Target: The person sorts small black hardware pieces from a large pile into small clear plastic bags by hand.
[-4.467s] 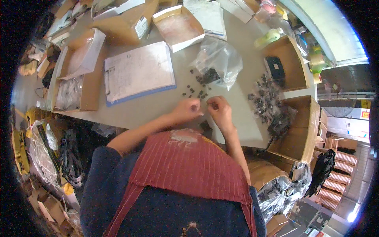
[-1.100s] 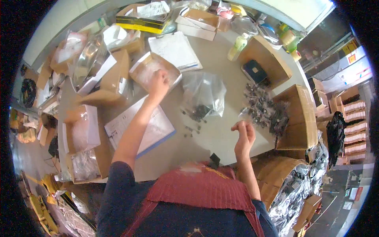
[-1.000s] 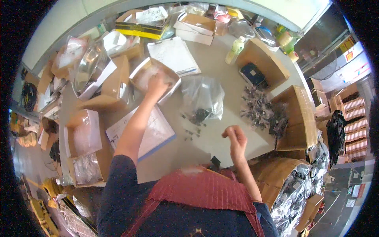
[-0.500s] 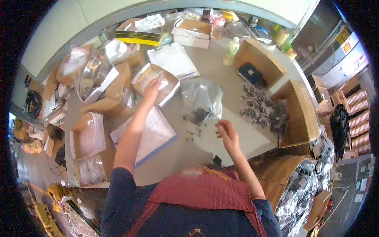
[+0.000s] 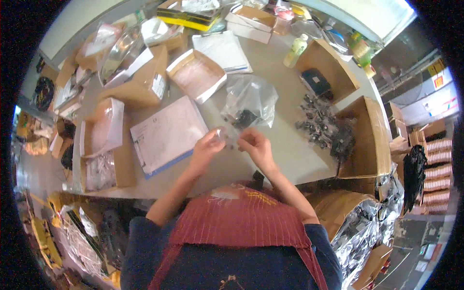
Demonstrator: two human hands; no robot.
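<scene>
My left hand (image 5: 209,146) is closed with what looks like a small clear plastic bag (image 5: 220,132) pinched at its fingertips. Close to its right, my right hand (image 5: 256,146) has its thumb and fingers pressed together; whatever it may hold is too small to make out. Just beyond both hands lies a large clear plastic bag (image 5: 256,96) with black parts (image 5: 244,118) at its mouth. A few small dark pieces lie on the table by the fingers, partly hidden by the hands. An open shallow white box (image 5: 197,76) with clear plastic inside stands farther left.
Papers on a blue-edged folder (image 5: 169,133) lie left of my hands. A pile of small black parts in clear bags (image 5: 316,118) sits at right beside open cardboard boxes (image 5: 365,137). A bottle (image 5: 296,50) stands at the back. More cardboard boxes (image 5: 140,84) crowd the left.
My left hand has left the shallow white box and come back toward me, now with a small clear item. My right hand has moved left, and the two hands are close together.
</scene>
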